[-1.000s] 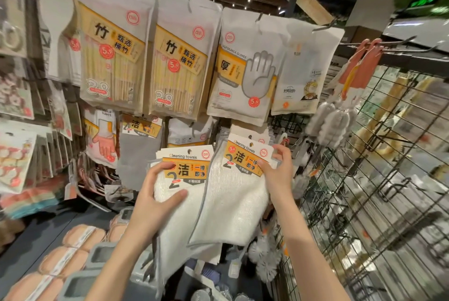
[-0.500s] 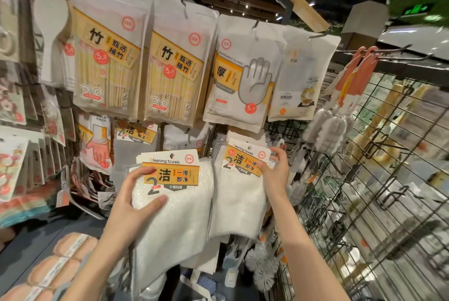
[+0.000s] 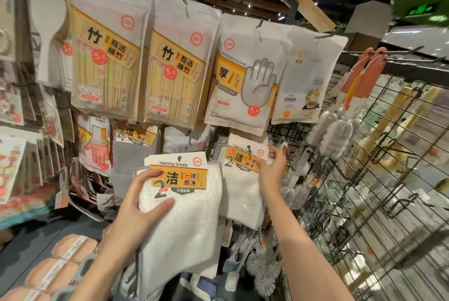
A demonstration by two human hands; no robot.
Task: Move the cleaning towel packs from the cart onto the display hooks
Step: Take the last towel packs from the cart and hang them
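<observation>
Left hand [image 3: 136,213] grips a towel pack [image 3: 179,203] at center frame. Right hand [image 3: 272,169] pinches the hung pack's [image 3: 243,179] header, center right. Tip: line the header hole up with the hook, which I can't really make out, then slide it on.

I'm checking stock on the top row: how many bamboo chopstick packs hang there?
2 fronts show. One chopstick pack hangs at upper left; the second pack hangs right beside it, left of the disposable gloves pack. More may hang hidden behind each.
</observation>
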